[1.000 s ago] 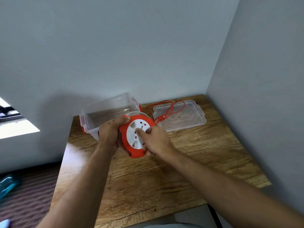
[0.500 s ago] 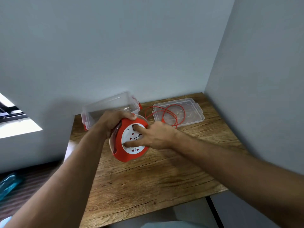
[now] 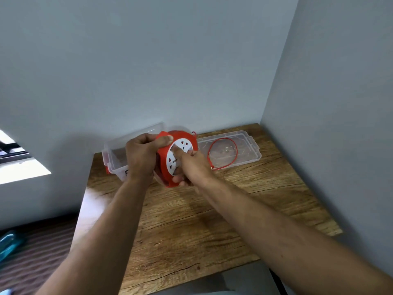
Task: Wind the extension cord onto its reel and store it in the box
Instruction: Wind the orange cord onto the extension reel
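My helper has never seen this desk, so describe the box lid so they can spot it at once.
On the wooden table in the wall corner, look toward the far right edge, right of the red reel held in both hands. The lid lies flat there, shallow and clear, with a loop of red cord on it, unlike the deeper clear box at left.

A wooden table [image 3: 191, 231] carries a clear box [image 3: 114, 154] and, right of it, its lid [image 3: 251, 154].

Two bare forearms, no sleeves, left hand [image 3: 142, 157], right hand [image 3: 194, 167]
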